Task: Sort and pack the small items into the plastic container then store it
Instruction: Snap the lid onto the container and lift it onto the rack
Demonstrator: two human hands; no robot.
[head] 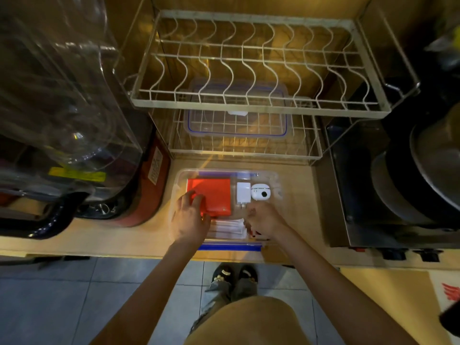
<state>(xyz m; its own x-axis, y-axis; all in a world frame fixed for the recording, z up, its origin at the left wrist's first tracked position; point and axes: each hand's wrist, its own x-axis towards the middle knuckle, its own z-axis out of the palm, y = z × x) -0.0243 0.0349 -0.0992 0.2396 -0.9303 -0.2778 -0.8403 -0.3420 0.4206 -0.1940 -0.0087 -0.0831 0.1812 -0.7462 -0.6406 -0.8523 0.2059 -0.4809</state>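
Observation:
A clear plastic container (pixel 275 176) with blue clips sits on the wooden counter in front of me. Inside lie an orange-red flat box (pixel 214 194), a white plug adapter (pixel 243 191), a white earbud case (pixel 260 192) and white packets (pixel 227 229) near the front. My left hand (pixel 191 217) rests on the near left corner of the orange-red box, fingers curled over its edge. My right hand (pixel 263 221) is inside the container at the front right, fingers curled round a small item with red on it; what it is cannot be made out.
The container's clear lid (pixel 236 125) with a blue seal lies on the lower wire shelf behind. A white wire dish rack (pixel 249 100) overhangs it. Clear water jugs (pixel 62 108) stand left, a dark stove with pots (pixel 410 183) right. Counter edge (pixel 124 255) runs below.

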